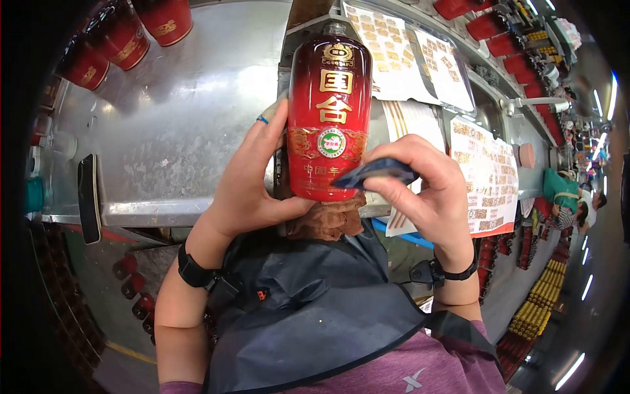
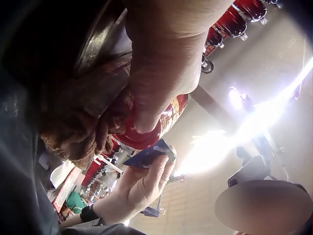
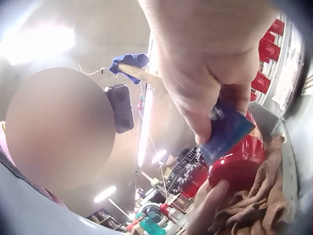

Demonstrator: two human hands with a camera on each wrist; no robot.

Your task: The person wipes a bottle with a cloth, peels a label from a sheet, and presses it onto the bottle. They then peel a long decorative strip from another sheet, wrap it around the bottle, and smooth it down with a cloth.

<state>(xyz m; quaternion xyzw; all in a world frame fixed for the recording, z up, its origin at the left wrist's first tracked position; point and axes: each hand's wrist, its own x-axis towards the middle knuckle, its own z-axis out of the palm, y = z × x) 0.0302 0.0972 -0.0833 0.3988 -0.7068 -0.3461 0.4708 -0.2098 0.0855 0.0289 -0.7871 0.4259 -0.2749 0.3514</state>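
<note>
A red glass bottle with a dark upper part, gold characters and a round green-and-white emblem lies with its neck pointing away from me. My left hand grips it along its left side, thumb at the base. Between thumb and fingers my right hand pinches a thin dark blue scraper blade, its edge right at the lower front of the bottle. In the right wrist view the blue blade looks flat and square-cornered. A crumpled brown cloth sits under the bottle's base.
Printed sticker sheets lie to the right of the bottle, with another sheet nearer. Several red bottles stand at the far left of the metal table. A phone rests at the table's left front edge.
</note>
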